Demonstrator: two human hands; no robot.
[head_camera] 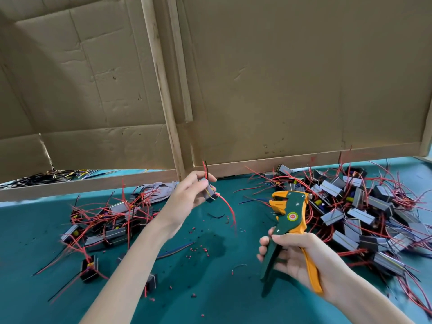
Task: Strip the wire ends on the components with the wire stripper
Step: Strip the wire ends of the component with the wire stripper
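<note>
My left hand [187, 195] holds a small grey and black component [209, 193] above the table, pinched between fingers and thumb. A long red wire [230, 211] curves down from it, and short red and black wires stick up from its top. My right hand [297, 258] grips the handles of a green and orange wire stripper [288, 215], jaws pointing up and left. The jaws sit to the right of the component, apart from the red wire.
A large heap of components with red wires [357, 213] lies on the right of the green table [210, 288]. A smaller heap [109, 220] lies on the left. Red insulation bits [198, 250] dot the middle. Cardboard walls [280, 78] and a wooden post [168, 127] close the back.
</note>
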